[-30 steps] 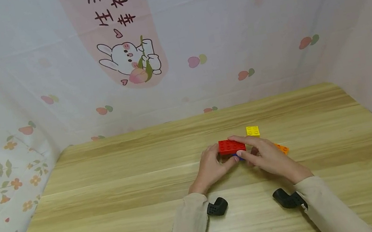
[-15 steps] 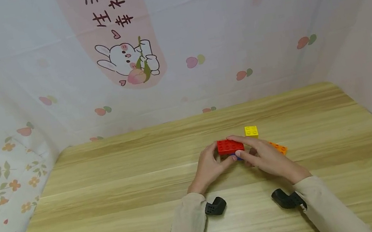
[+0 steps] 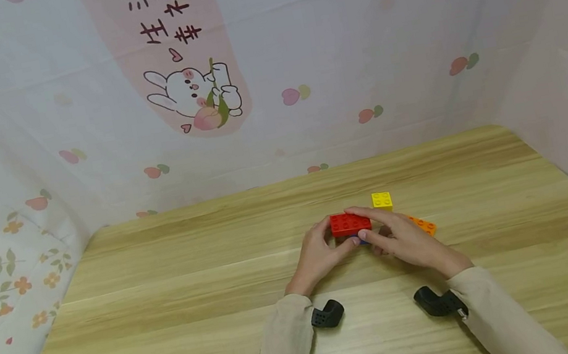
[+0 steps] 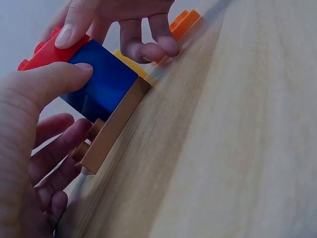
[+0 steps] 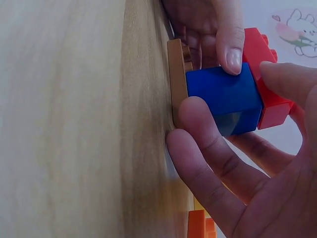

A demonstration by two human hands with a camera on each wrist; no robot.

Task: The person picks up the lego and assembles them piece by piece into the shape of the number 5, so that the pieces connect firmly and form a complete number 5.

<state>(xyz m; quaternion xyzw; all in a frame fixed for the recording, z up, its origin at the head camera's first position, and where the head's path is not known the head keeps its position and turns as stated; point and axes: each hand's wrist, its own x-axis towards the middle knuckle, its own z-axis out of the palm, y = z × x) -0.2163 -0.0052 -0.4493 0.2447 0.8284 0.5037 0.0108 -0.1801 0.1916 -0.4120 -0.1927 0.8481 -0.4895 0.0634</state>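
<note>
1. A glossy plastic stack (image 4: 101, 82) stands on the wood-grained table (image 3: 187, 306): thin studded brown plate (image 4: 117, 127), smooth blue block (image 5: 223, 88), oblong red brick (image 3: 351, 224) topmost.
2. The left hand (image 3: 317, 259) curls partway round the stack, thumb against blue.
3. The right hand (image 3: 411, 238) pinches red, thumb and forefinger.
4. Square yellow brick (image 3: 381, 201) nearby.

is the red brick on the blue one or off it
On: the red brick sits atop the blue brick, touching it in both wrist views; whether fully pressed down, cannot tell.
</note>
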